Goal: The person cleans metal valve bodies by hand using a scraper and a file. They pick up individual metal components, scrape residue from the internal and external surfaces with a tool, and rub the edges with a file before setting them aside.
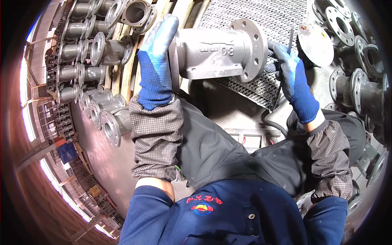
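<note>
A grey cast-metal valve body (pixel 212 51) with a round flange at each end lies sideways over a perforated metal bench. My left hand (pixel 159 53), in a blue coated glove, grips its left flange, with the fingers over the rim. At the other end is my right hand (pixel 290 67), gloved alike, closed around a thin dark rod-like tool (pixel 291 38); its exact kind I cannot make out. The right fingertips are close beside the bolt-holed right flange (pixel 254 51); whether they touch it I cannot tell.
Many flanged castings (pixel 104 51) stand in rows on wooden slats at left. More flanged castings (pixel 359 87) crowd the right side. A round pale disc (pixel 315 44) sits beside the bench grating (pixel 253 16). A dark hose (pixel 271 122) curves below it, near my knees.
</note>
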Demonstrator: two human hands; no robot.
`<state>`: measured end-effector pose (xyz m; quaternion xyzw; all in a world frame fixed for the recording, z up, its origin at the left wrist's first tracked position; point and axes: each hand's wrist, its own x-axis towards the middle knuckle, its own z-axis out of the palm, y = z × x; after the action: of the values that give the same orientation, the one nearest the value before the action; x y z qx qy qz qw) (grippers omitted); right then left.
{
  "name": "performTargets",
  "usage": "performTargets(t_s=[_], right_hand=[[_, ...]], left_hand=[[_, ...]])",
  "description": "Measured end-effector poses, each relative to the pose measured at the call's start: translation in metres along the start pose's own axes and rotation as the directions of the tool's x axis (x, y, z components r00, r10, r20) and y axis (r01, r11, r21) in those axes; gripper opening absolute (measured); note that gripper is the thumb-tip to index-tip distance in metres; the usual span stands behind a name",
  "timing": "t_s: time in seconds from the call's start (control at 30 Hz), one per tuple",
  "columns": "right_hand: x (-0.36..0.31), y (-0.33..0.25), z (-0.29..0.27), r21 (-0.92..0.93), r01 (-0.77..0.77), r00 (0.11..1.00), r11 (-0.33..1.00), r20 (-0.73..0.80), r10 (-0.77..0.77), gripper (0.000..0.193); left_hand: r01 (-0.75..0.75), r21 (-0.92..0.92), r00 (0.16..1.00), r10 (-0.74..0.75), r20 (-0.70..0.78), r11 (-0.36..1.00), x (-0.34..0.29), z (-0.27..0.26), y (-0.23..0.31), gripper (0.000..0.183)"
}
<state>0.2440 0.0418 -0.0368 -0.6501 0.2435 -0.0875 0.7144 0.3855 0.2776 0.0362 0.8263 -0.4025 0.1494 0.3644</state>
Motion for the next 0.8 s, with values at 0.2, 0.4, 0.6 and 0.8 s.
performTargets(t_s=[0.2,0.4,0.6,0.8], right_hand=[[0.003,0.013,-0.001,0.041,0.025,1.0,0.999,0.003,-0.025,0.037],[-0.006,-0.019,0.002,0.038,-0.202,0.979,0.979,0.005,0.202,0.032],[0.003,-0.037,-0.019,0.056,-0.141,0.988,0.988,0.073,0.137,0.045],[-0.007,-0.053,-0.008,-0.417,0.408,0.913,0.812,0.217,-0.346,0.03]], left_hand=[[0.069,0.031,0.997,-0.07,0.03,0.997,0.001,-0.002,-0.002,0.033],[0.0,0.063,1.0,-0.001,0.015,0.998,-0.001,-0.002,0.0,0.032],[0.027,-0.037,0.998,-0.025,0.058,0.999,-0.001,-0.002,0.005,0.034],[-0.075,0.108,0.997,0.072,0.028,0.991,-0.003,-0.001,0.002,0.038]])
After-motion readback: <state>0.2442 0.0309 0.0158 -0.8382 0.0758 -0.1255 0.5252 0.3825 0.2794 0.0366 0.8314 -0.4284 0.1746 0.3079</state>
